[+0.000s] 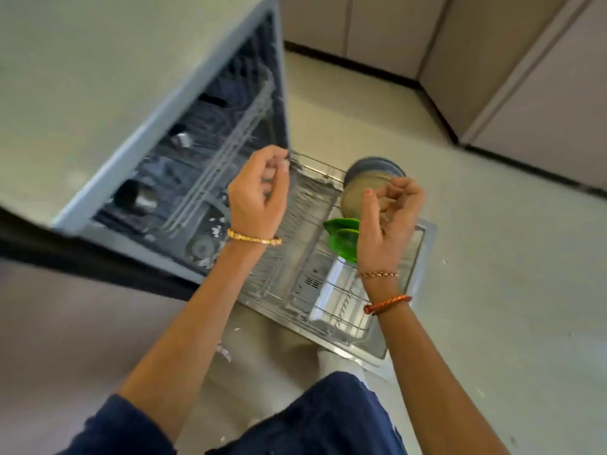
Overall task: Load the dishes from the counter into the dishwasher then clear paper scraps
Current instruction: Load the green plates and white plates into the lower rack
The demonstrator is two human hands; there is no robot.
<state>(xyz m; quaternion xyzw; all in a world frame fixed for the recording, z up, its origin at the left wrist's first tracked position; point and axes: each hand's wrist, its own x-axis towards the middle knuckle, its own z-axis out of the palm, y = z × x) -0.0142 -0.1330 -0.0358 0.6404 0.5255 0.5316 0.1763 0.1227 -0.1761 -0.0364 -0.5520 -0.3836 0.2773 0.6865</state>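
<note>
Loading partly done, judging by the lower rack [295, 257] pulled out over the open dishwasher [210, 178] door at centre frame: round tan and blue-grey plates [361, 182] upright at its far end, 2 green dishes [341, 238] just in front, most wire slots bare. White paper scraps [215, 229] strewn by the tub's front edge and on the floor, so clearing probably still ahead; counter contents out of view. Left hand [259, 195] and right hand [391, 215] hovering above the rack, fingers curled, nothing clearly held, though motion blur prevents certainty.
</note>
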